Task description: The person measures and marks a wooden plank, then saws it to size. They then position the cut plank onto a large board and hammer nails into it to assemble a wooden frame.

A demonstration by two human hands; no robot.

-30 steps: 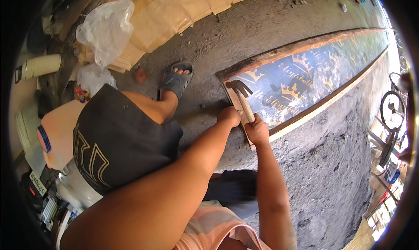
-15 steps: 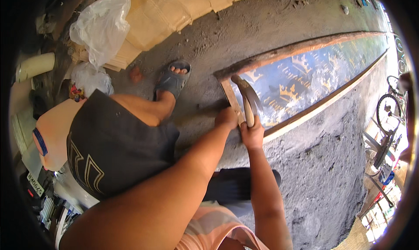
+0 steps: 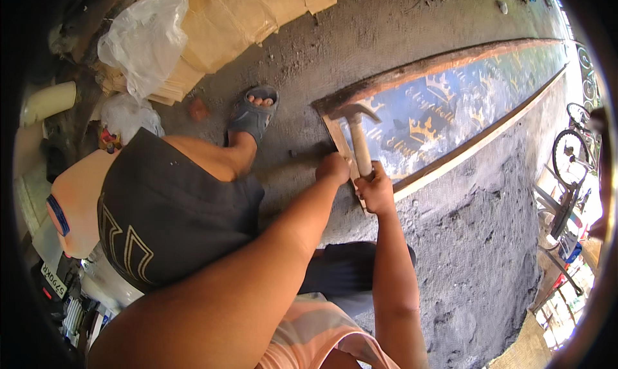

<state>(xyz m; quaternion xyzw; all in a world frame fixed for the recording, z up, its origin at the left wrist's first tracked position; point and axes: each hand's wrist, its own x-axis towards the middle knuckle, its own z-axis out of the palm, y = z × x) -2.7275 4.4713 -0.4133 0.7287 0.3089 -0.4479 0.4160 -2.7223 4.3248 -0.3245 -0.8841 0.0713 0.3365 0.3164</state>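
Observation:
My right hand (image 3: 375, 189) is closed around the wooden handle of a claw hammer (image 3: 360, 143), its metal head raised over the near end of a wooden frame. My left hand (image 3: 333, 169) is closed beside the frame's short end board (image 3: 342, 143), its fingers pinched against the wood; whatever they may hold is too small or hidden. Inside the frame lies a blue printed sheet (image 3: 418, 127) with gold crowns. A long side board (image 3: 479, 149) runs along the right, and a rough reddish-brown board (image 3: 412, 80) along the left.
Grey rough mortar (image 3: 476, 240) spreads right of the frame. Flattened cardboard (image 3: 238, 15) and plastic bags (image 3: 145, 40) lie at the upper left. A bicycle (image 3: 570, 153) stands at the far right. My sandalled foot (image 3: 254, 114) rests on the floor, near a plastic jug (image 3: 84, 195).
The hammer has turned in my right hand: its head, blurred before, now sits crosswise above the frame. My right hand has shifted slightly lower and to the right; the left stays by the end board.

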